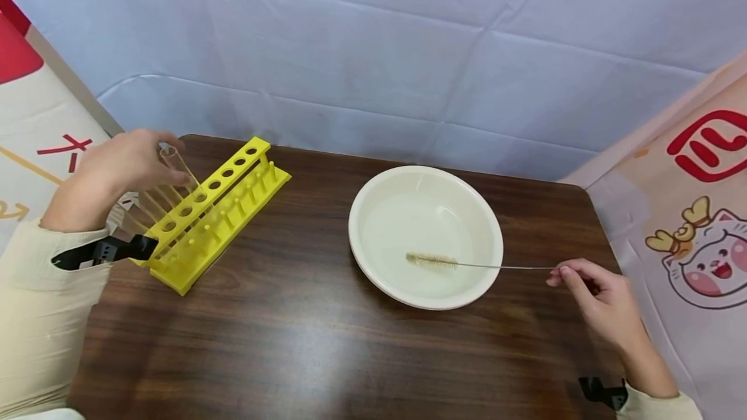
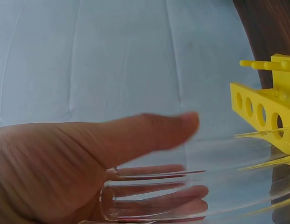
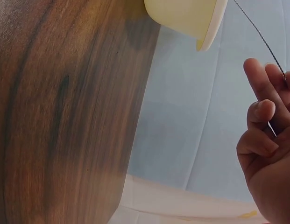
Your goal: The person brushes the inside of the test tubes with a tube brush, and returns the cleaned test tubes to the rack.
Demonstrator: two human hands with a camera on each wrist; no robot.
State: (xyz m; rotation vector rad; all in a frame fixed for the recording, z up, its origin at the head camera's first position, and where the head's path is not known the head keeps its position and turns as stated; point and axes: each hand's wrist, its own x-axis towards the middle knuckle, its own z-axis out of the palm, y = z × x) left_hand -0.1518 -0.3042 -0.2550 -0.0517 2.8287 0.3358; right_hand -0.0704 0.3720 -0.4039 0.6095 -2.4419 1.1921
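My left hand (image 1: pixel 125 164) is at the yellow test tube rack (image 1: pixel 218 203), thumb and fingers around the upper end of a clear glass test tube (image 1: pixel 182 166). That tube leans up out of a rack hole. Through the glass in the left wrist view, fingers show below the thumb (image 2: pixel 152 133). More clear tubes stand in the rack's near holes, partly behind the hand. At the right, my right hand (image 1: pixel 607 300) pinches the thin wire handle of a test tube brush (image 1: pixel 432 259). Its bristles lie inside the white basin (image 1: pixel 362 245), and the twisted wire crosses the rim.
The basin stands mid-table on the dark wooden table (image 1: pixel 280 342), and appears to hold clear water. Pale cloth (image 1: pixel 362 50) hangs behind the table's back edge. Printed panels flank both sides, including one with a cartoon cat (image 1: pixel 714 258). Pegs (image 1: pixel 238 205) rise along the rack's right side.
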